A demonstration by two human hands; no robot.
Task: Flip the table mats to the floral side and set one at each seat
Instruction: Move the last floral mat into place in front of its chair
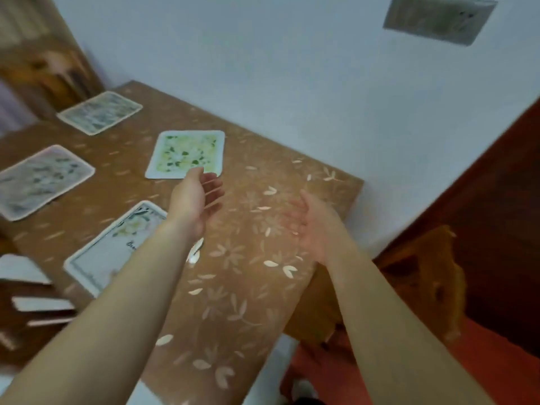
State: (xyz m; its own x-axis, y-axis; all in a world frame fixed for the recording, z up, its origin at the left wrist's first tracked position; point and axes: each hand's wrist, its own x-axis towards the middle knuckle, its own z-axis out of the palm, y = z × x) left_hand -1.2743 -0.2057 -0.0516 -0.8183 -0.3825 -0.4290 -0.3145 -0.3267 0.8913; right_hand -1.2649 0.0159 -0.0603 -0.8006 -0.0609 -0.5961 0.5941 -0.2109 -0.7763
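From the left, I see four mats flat on the worktop (263, 287): a greyish mat (41, 179) near the left edge, a second greyish mat (99, 112) at the far corner, a near mat (117, 247) partly under my left forearm, and a green floral mat (185, 154) in the middle. The two greyish ones are too blurred for me to judge which side is up; the near one shows a flower and some writing.

My left hand (193, 206) hovers just short of the green mat, grip open and empty. My right hand (315, 226), blurred, is also open and holds nothing, above bare worktop.

I judge I'm between mats. Next I'd check the unclear mats, pinch an edge, and turn any non-floral one over at its seat.
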